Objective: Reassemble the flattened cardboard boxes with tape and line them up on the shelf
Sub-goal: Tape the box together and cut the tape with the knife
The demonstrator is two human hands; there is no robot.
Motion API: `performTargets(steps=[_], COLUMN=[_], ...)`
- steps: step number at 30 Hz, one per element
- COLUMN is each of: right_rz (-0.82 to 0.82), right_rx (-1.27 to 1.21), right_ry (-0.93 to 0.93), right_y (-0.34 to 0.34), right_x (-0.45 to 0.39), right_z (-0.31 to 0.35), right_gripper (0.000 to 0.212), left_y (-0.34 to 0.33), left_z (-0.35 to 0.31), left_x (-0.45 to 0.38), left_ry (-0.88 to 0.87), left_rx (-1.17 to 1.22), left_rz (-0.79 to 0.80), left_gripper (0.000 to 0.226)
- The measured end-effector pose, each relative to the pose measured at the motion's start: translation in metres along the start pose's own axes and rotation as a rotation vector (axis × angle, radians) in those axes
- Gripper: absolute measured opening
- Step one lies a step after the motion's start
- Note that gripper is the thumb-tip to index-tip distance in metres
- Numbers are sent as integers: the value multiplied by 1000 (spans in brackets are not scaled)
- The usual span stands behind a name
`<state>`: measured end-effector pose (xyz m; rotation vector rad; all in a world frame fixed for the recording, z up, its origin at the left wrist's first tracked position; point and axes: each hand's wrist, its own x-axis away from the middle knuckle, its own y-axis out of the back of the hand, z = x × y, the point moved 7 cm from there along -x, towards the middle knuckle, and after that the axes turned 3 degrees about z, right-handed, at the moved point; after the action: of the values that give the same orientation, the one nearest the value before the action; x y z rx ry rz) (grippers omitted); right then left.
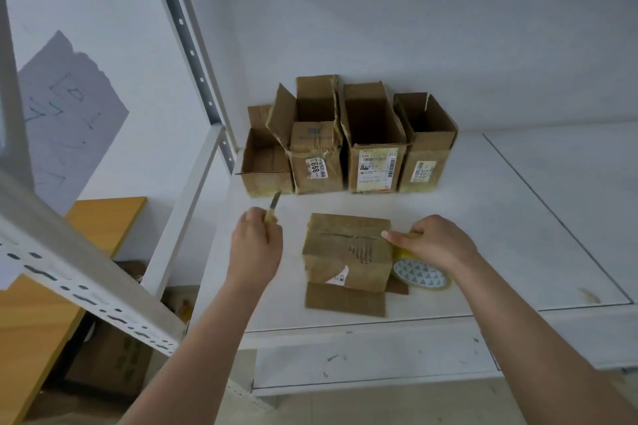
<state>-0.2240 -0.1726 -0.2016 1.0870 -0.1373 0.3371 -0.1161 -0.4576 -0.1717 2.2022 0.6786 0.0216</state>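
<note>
While four reassembled cardboard boxes (348,145) stand in a row with tops open at the back of the white shelf (518,217), a fifth box (347,252) sits near the front edge, its taped side up and loose flaps splayed toward the viewer. The left hand (257,241) grips a small yellow-handled knife (273,207), blade pointing up, just left of this box. The right hand (431,241) holds a strip of yellowish tape against the box's right edge, above the tape roll (419,274) lying beside it. The step in hand appears to be sealing the bottom seam. Next, the knife likely must cross to the right edge to cut the tape.
</note>
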Motion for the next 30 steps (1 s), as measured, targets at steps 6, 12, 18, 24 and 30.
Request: performTargets(steps=[6, 12, 18, 24, 30], right_rz=[49, 178, 321, 127, 154], right_rx=[-73, -460, -481, -139, -204], right_ry=[4, -22, 111, 62, 83], right_y=[-4, 0, -1, 10, 7], right_x=[-4, 3, 14, 6, 3], right_z=[0, -17, -24, -38, -38], right_gripper=[62, 34, 13, 26, 6], left_y=[-66, -123, -127, -127, -127], left_z=[-113, -106, -97, -94, -105], left_x=[3, 6, 4, 4, 12], left_ry=[-203, -41, -75, -80, -211], left_rx=[348, 402, 446, 410, 80], left_rz=[562, 735, 656, 671, 812], left_gripper=[37, 43, 42, 41, 43])
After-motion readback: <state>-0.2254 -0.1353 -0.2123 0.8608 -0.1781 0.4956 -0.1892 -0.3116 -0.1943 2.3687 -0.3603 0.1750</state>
